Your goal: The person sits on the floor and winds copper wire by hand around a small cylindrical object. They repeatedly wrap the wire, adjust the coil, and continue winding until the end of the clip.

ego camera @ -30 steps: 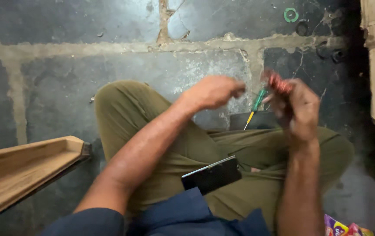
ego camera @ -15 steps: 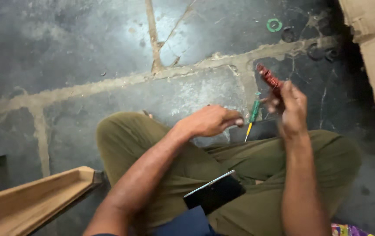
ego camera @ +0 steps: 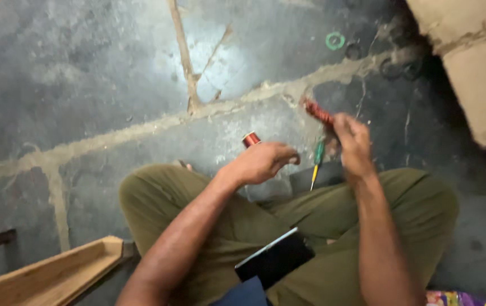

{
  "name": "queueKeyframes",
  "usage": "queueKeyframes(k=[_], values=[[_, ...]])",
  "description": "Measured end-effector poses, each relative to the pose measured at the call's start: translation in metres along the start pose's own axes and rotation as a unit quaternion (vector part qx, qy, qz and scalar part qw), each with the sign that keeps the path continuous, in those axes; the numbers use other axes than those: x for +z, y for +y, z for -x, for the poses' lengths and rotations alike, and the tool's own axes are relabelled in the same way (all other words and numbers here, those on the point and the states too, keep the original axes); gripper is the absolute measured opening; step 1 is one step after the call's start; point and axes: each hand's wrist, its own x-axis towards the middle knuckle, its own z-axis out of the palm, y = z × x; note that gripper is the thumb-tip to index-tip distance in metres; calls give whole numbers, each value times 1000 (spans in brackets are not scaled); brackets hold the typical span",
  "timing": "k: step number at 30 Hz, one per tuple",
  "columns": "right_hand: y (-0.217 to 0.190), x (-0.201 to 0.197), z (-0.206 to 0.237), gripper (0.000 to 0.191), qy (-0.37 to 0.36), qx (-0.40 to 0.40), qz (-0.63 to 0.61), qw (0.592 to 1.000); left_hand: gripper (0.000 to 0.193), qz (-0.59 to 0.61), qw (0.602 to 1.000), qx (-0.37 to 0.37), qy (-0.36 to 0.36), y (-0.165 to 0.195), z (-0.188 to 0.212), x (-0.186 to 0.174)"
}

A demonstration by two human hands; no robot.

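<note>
I sit cross-legged on a stone floor. My right hand [ego camera: 354, 143] is closed around a red wound coil [ego camera: 317, 112] that sticks out up and to the left of the fist. A green-handled screwdriver [ego camera: 317, 159] hangs point down just below that hand. My left hand [ego camera: 264, 161] hovers a little to the left with its fingers curled and pinched toward the screwdriver; whether it holds a thin wire is too small to tell. A small spool of copper wire [ego camera: 251, 139] stands on the floor just behind my left hand.
A dark phone [ego camera: 274, 259] lies on my lap. A wooden channel piece [ego camera: 56, 272] lies at the lower left. A cardboard box [ego camera: 475, 62] stands at the upper right, with a green ring [ego camera: 335, 41] and dark rings [ego camera: 391, 69] on the floor near it.
The view has tilted and shifted, so my hands sit lower in the picture. The copper wire spool has come into sight behind my left hand. Both hands keep their pose.
</note>
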Motion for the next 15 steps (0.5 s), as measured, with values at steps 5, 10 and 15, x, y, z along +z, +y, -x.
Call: queueKeyframes(k=[5, 10, 15], values=[[4, 4, 18, 44, -395, 12, 109, 912, 20, -35, 985, -137, 95, -1, -4, -29], [15, 17, 3, 37, -69, 38, 544, 835, 23, 14, 991, -122, 60, 18, 4, -29], [16, -1, 0, 42, 29, -8, 147, 989, 25, 69, 997, -44, -19, 28, 2, -19]])
